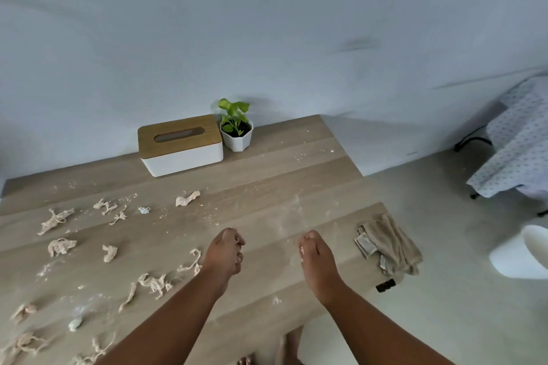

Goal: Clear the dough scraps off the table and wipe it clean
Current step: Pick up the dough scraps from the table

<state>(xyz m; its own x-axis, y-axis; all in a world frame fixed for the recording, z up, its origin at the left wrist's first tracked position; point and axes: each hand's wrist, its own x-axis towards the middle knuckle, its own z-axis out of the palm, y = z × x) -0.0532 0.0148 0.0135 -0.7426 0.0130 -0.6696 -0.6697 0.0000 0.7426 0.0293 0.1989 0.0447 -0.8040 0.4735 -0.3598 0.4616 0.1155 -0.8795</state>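
Then both my arms reached out over the wooden table (267, 187), low in the middle of the frame. My left hand (224, 252) hung just above the boards with its fingers curled loosely inward; bits of pale dough clung to the fingertips, but whether it was pinching a scrap I could not tell. My right hand (315, 258) was a little to the right of it, well apart, its fingers drawn together and pointing away from me, with white specks on them; I could not tell if it held anything either.

The dough scraps (59, 246) lay scattered across the left half of the frame, torn and stringy, from the middle left down to the lower left corner, with a few close beside my left forearm. One scrap (186, 198) sat alone nearer the centre. Flour dust and crumbs speckled the boards around them.

A crumpled beige cloth (388, 243) lay at the table's right edge, right of my right hand and not touching it. Against the wall in the upper middle stood a white tissue box (181, 145) with a wooden lid, and just beside it a small potted plant (236, 127).
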